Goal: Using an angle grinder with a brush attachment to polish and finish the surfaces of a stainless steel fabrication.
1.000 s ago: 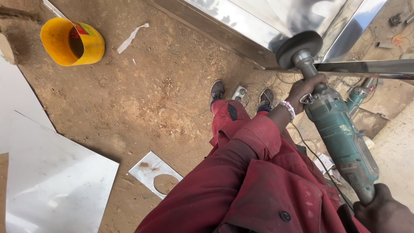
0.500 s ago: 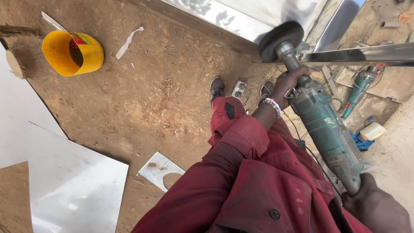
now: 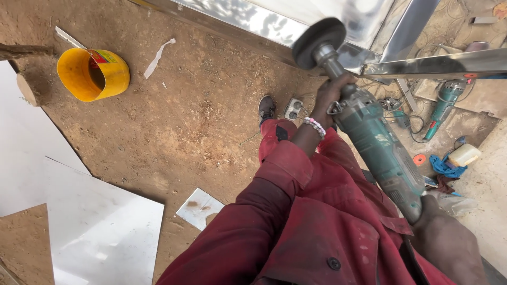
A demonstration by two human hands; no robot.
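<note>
Above the bare earth floor [image 3: 174, 121], in the head view, a teal-bodied angle grinder with a dark round polishing wheel [image 3: 369, 132] is gripped by both hands: the left hand [image 3: 330, 97] is closed round its neck, the right hand [image 3: 449, 243] closed round its rear grip, fingers wrapped tight. The wheel is held just beside the shiny stainless steel frame [image 3: 422, 66]; contact cannot be told. Much of the steel already gleams. A yellow plastic bucket [image 3: 95, 74] lies well apart.

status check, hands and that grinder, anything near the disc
Left hand grips the grinder's neck; right hand holds its rear. Green angle grinder raised, dark disc beside shiny steel frame. Nothing between disc and frame.
</note>
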